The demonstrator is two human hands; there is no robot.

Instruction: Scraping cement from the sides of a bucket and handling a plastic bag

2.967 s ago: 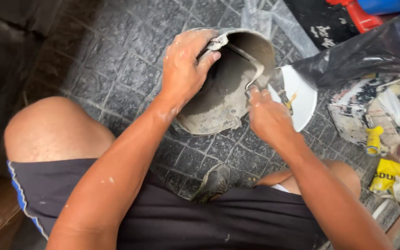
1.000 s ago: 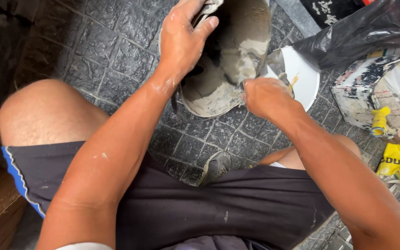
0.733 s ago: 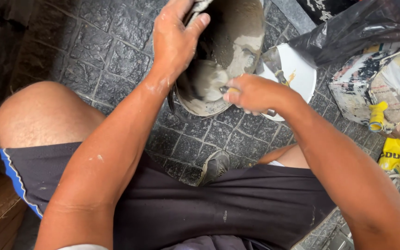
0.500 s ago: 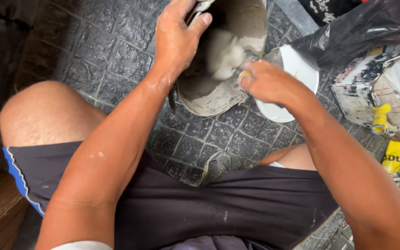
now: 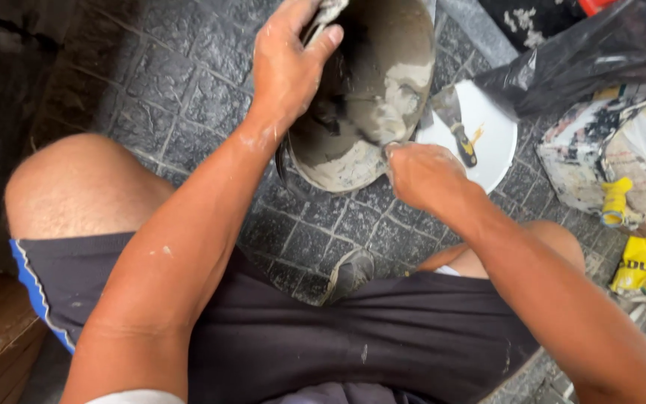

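Observation:
A grey, mortar-caked bucket (image 5: 330,161) lies tilted on the dark paving, its mouth turned toward me. My left hand (image 5: 287,63) grips the bucket's upper rim, thumb inside. My right hand (image 5: 422,173) is closed around the handle of a trowel at the lower right rim; its blade reaches into the bucket and is mostly hidden. Wet grey mortar (image 5: 390,97) clings to the inside wall.
A white round lid (image 5: 491,146) lies right of the bucket, with a black-and-yellow putty knife (image 5: 459,133) on it. A black plastic bag (image 5: 585,63), paint-stained packaging (image 5: 600,161) and yellow items (image 5: 641,262) crowd the right side. My shoe (image 5: 347,275) rests on the paving.
My right hand has swept the trowel around inside the bucket and come back to the lower right rim. The left hand has kept its hold on the rim. The view has shifted slightly.

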